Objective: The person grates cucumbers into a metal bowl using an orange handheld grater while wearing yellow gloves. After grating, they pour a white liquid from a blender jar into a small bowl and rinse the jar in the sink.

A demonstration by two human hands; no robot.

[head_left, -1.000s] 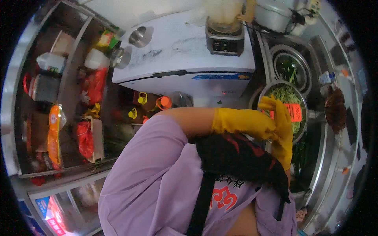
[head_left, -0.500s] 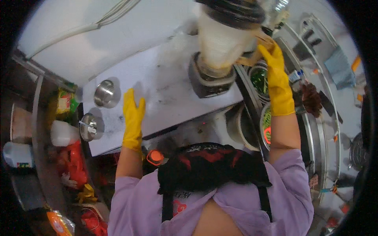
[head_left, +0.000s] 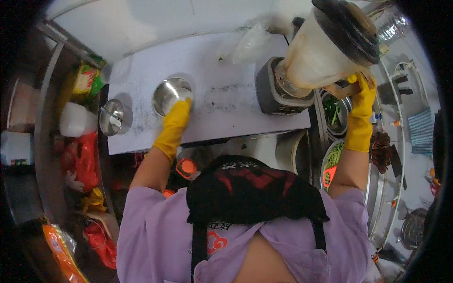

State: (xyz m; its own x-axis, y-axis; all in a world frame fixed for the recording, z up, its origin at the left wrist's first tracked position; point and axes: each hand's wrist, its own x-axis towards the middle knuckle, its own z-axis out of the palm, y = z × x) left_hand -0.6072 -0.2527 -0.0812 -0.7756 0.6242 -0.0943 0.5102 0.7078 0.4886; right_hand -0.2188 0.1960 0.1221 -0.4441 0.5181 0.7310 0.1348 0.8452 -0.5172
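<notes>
Both my hands wear yellow rubber gloves. With the fingers over its near rim, my left hand [head_left: 174, 123] grips a shiny metal bowl [head_left: 163, 92] on the pale tabletop. My right hand [head_left: 361, 106] is closed round the brown handle [head_left: 340, 88] of a blender jar [head_left: 309, 52]. The cloudy jar has a black lid [head_left: 347, 30] and sits on a dark grey blender base [head_left: 273, 89]. A second metal bowl [head_left: 118, 111], with a small utensil inside, stands at the table's left end. The palm side of my right hand is hidden.
A crumpled clear plastic bag [head_left: 252, 45] lies near the back wall. Bowls of green vegetables [head_left: 334, 113] stand right of the table. A rail [head_left: 398, 155] with hanging tools runs along the right. At left, a shelf holds a white container [head_left: 78, 120] and a red bag [head_left: 87, 160].
My left hand has gone from free above the table to gripping the metal bowl, which has shifted rightward and nearer. My right hand stays on the blender handle. The view has turned.
</notes>
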